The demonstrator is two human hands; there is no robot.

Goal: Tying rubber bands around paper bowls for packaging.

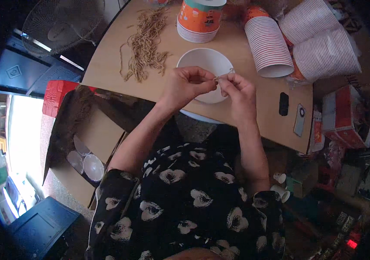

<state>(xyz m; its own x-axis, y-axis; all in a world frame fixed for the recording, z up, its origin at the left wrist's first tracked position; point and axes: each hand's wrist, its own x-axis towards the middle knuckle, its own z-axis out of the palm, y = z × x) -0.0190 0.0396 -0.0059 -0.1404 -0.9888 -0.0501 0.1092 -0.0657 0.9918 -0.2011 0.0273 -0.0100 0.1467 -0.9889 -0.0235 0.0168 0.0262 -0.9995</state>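
My left hand (189, 86) and my right hand (239, 89) meet fingertip to fingertip over a white bowl (202, 58). Both are closed in a pinch on a thin tan strand (216, 79), most of it hidden by the fingers; a small loop of it seems to show above my right fingers. The bowl is at the table's near edge, partly covered by my hands. Left of it lies a loose, tangled pile of tan cords (146, 45). Just behind the bowl stands a stack of orange and white paper tubs (198, 21).
Stacked paper tubs (269, 47) lie on their sides at the right back, some in clear plastic (328, 54). A black object (283, 104) and a phone (300, 120) rest on the table (267, 125) at right. Below left, an open carton (100, 130) holds clear round cups (93, 167).
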